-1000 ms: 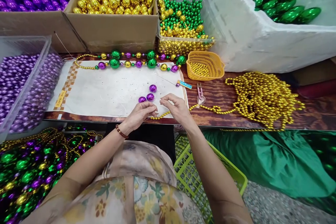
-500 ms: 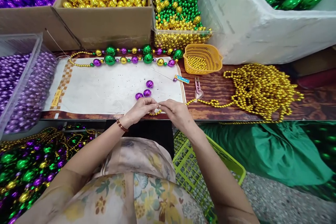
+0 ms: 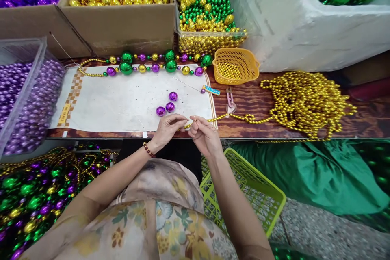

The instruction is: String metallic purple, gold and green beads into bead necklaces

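Left hand (image 3: 167,130) and right hand (image 3: 204,135) met at near table edge, fingertips pinched on end of gold bead strand (image 3: 213,119). Strand ran right across wooden table (image 3: 258,107) into heaped gold pile (image 3: 307,103). Three loose purple beads (image 3: 167,105) lay on white cloth (image 3: 122,101) just beyond left fingers, not touched. Pink snips (image 3: 230,100) beside strand. Finished mixed necklace (image 3: 152,65) stretched along cloth's far edge. Orange basket (image 3: 236,65) near pile. Needle or thread between fingers too small to tell.
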Motion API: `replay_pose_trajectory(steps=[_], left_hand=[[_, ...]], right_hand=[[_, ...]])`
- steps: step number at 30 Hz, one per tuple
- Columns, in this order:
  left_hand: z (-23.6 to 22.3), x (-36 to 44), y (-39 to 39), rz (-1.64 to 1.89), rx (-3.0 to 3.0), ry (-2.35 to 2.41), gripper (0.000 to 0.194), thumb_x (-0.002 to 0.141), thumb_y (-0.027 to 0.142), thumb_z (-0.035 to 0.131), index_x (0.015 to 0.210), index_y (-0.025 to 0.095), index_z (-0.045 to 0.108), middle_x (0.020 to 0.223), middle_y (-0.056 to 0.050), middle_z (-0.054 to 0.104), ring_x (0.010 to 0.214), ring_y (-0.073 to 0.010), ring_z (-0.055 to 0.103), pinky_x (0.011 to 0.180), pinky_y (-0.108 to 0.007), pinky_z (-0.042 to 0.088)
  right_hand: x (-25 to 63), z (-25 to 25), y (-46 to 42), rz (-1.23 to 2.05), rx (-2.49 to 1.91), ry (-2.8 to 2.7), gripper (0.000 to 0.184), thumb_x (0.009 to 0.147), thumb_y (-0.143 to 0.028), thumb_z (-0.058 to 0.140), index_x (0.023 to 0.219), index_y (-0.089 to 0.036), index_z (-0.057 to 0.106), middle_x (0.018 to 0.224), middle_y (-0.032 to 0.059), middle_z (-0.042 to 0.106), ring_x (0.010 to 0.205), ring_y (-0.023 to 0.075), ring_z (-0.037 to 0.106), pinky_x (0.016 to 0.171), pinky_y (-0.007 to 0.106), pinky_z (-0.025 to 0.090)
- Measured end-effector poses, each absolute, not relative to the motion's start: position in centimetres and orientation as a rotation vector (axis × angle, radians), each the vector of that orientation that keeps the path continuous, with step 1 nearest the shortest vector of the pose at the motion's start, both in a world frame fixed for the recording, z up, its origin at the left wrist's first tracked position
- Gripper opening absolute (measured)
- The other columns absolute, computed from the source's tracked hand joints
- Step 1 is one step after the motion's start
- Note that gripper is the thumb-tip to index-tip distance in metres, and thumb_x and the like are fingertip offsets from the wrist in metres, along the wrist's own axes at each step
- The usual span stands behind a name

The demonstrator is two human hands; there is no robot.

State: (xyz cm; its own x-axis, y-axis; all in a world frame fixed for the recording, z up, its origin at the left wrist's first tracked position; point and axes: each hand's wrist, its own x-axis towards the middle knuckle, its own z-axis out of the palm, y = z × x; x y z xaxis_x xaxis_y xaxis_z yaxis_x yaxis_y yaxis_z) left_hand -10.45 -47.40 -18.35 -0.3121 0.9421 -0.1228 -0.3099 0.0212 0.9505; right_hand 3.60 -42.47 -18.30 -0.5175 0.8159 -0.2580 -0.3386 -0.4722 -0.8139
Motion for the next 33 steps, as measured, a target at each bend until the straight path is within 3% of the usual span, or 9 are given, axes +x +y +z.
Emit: replay_pose_trajectory(steps=[5,12,18,23,27,30,33], left_hand=[[-18.5,-10.7,-47.6,1.452,0.680,1.247,0.025,0.069,0.035,0.085,0.082,0.016,0.078,0.066,0.001,0.066,0.051,-0.0087,0.052,0.053,-0.025,0.040],[-19.1,-10.4,-47.1,1.466,0.821,1.371,0.012,0.074,0.026,0.075,0.075,0.015,0.074,0.075,-0.002,0.070,0.070,-0.0141,0.060,0.069,-0.027,0.046],[-18.2,-11.1,-47.1,1.354,1.076,1.567,0.019,0.082,0.023,0.063,0.065,0.015,0.066,0.066,0.001,0.061,0.064,-0.0117,0.051,0.065,-0.026,0.037],[-17.4,-10.9,-47.0,1.308,1.112,1.706,0.019,0.079,0.016,0.056,0.060,0.016,0.057,0.062,0.002,0.054,0.062,-0.0108,0.045,0.063,-0.025,0.033],[-18.1,-10.5,-46.8,1.355,0.790,1.518,0.017,0.075,0.025,0.058,0.061,0.016,0.057,0.055,0.005,0.043,0.053,-0.0078,0.034,0.054,-0.024,0.025],[-18.6,-10.3,-46.8,1.426,0.599,1.404,0.018,0.071,0.032,0.065,0.066,0.015,0.061,0.055,0.006,0.042,0.048,-0.0056,0.031,0.049,-0.023,0.021],[-18.6,-10.2,-46.9,1.487,0.605,1.373,0.022,0.069,0.035,0.071,0.070,0.014,0.066,0.055,0.006,0.046,0.049,-0.0052,0.033,0.050,-0.022,0.023]], right_hand=[[3.0,-19.8,-43.2,1.818,-0.887,-1.165,0.031,0.081,-0.042,0.074,0.108,-0.027,0.079,0.071,-0.0013,0.059,0.067,0.0160,0.056,0.072,0.035,0.051],[3.4,-20.0,-42.7,1.206,-0.868,-1.969,0.040,0.099,-0.034,0.047,0.130,-0.027,0.071,0.107,0.0101,0.073,0.094,0.0257,0.068,0.090,0.043,0.055],[4.0,-19.3,-41.6,0.774,-0.913,-2.533,0.045,0.099,-0.015,0.039,0.140,-0.017,0.059,0.112,0.0157,0.075,0.099,0.0300,0.070,0.087,0.041,0.054],[3.0,-17.1,-41.0,0.403,-1.122,-2.929,0.030,0.102,-0.012,0.040,0.125,-0.014,0.059,0.091,0.0147,0.075,0.084,0.0307,0.070,0.072,0.034,0.046],[2.4,-17.1,-40.3,0.376,-1.078,-2.871,0.023,0.100,-0.011,0.040,0.103,-0.015,0.063,0.089,0.0149,0.072,0.086,0.0293,0.067,0.074,0.034,0.045],[2.6,-18.3,-40.0,0.525,-0.918,-2.585,0.026,0.098,-0.010,0.039,0.094,-0.017,0.064,0.111,0.0181,0.070,0.105,0.0285,0.065,0.090,0.038,0.048],[2.9,-19.5,-40.2,0.861,-0.810,-2.208,0.022,0.100,-0.020,0.044,0.097,-0.020,0.066,0.125,0.0153,0.067,0.119,0.0258,0.061,0.102,0.041,0.048]])
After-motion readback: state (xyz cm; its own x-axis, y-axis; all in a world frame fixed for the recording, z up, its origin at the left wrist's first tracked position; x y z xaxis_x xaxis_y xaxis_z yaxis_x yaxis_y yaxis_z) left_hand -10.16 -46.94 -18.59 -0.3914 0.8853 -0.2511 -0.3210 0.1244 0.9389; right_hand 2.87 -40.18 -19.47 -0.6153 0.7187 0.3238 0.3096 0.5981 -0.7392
